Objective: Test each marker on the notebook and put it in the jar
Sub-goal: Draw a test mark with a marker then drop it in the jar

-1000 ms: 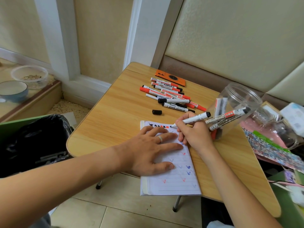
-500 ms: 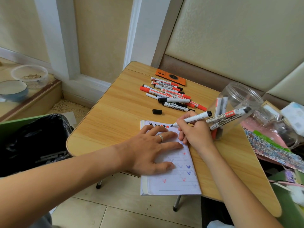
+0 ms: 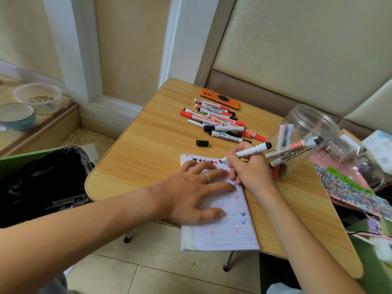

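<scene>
We see the right hand [image 3: 252, 172] with fingers curled around a black marker [image 3: 247, 152], tip touching the top edge of the notebook [image 3: 224, 236]. Left hand [image 3: 191, 194] lies flat, fingers spread, pressing the page. Notebook overhangs the counter [image 3: 144, 153] near edge. Loose cap [image 3: 202, 143] beside the marker pile [image 3: 220, 122]. Clear jar [image 3: 307, 132], just right of the writing hand, holds several markers.
</scene>
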A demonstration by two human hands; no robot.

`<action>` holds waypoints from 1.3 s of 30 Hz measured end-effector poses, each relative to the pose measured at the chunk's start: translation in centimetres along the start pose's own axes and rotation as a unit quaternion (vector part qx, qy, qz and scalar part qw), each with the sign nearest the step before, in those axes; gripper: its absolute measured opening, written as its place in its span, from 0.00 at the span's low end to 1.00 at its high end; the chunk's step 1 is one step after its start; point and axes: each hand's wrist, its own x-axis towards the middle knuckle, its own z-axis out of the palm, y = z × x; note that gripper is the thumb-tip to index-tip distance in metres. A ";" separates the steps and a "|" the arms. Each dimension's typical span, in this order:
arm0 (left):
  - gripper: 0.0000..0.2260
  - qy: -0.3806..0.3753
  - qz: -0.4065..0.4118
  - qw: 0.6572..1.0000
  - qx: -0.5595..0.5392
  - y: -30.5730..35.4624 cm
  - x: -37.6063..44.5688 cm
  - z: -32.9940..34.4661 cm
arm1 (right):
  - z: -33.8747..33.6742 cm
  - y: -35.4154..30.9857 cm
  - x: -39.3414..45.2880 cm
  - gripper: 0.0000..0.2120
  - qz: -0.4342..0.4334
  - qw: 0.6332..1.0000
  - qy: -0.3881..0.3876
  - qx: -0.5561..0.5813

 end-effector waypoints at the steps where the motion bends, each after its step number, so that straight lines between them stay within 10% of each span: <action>1: 0.28 -0.002 0.000 1.000 0.001 0.0 0.0 0.0 | 0.0 -0.1 0.0 0.04 0.000 1.000 -0.001 -0.004; 26: 0.27 0.019 0.011 1.000 -0.013 -0.3 0.0 0.3 | 0.2 -1.0 -0.8 0.04 0.011 1.000 0.008 0.012; 39: 0.14 0.213 -0.220 0.947 -0.091 -4.5 3.6 -0.5 | 2.9 -1.3 -2.0 0.07 0.000 0.995 0.074 0.065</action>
